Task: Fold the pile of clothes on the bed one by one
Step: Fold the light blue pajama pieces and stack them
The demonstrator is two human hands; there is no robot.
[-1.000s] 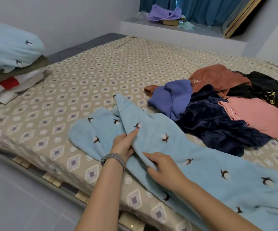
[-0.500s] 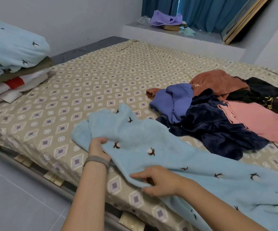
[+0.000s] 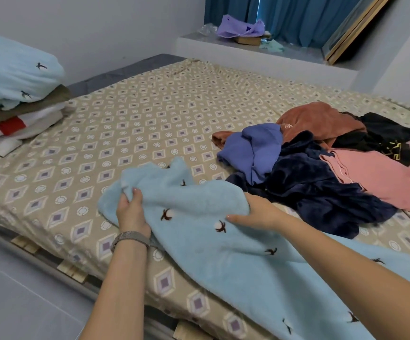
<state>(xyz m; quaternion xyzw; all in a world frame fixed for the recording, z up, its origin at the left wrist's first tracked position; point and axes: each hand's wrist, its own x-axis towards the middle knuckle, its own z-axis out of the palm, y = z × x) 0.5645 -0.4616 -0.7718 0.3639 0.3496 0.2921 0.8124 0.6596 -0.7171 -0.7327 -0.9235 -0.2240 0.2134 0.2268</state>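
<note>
Light-blue fleece garment [image 3: 213,244] on bed [image 3: 130,133], gripped by both hands [image 3: 258,212].

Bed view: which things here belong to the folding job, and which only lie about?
Job:
- light blue fleece garment, gripped by left hand and right hand
- unfolded pile
- folded stack

Lying about:
- purple cloth on the ledge
- blue curtain
- framed board
</note>
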